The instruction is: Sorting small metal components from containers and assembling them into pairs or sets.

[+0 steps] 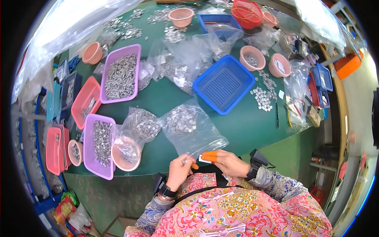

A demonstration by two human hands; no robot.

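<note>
Bag [191, 132] pinched in left hand [180, 170] — pointing filled end away, slanting slightly leftward along long axis — plus white slip [204, 159] grasped in right hand [232, 163].

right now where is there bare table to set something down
The widest bare table patch lies between the blue basket, the bag at the left hand and the front edge. A smaller one separates that hand from the peach bowl. Further left, purple trays crowd it.
</note>
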